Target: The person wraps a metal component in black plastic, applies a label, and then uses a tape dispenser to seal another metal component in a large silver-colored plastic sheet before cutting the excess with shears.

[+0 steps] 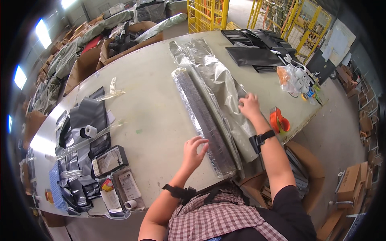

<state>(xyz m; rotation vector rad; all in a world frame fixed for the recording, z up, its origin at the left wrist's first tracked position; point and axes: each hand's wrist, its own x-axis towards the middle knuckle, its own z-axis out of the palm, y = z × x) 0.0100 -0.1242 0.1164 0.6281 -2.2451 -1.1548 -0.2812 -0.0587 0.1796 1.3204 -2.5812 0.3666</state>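
A long dark roll (201, 120) wrapped in shiny clear film lies on the table, stretching away from me. Along its right side runs a crumpled silvery plastic sheet (221, 82), partly folded over itself. My left hand (194, 154) is at the roll's left edge near its closer end, fingers apart and nothing in them. My right hand (250, 107) is over the sheet's right edge with fingers curled together. A small greyish piece shows just beyond those fingertips; whether they grip it or the sheet is unclear.
An orange tape dispenser (277, 120) stands right of my right forearm. Black flat bags (257, 56) and a bag of white parts (295, 78) lie at the far right. Black packages (88, 120) and open boxes (108, 160) cover the left side. Yellow mesh cages (207, 16) stand behind.
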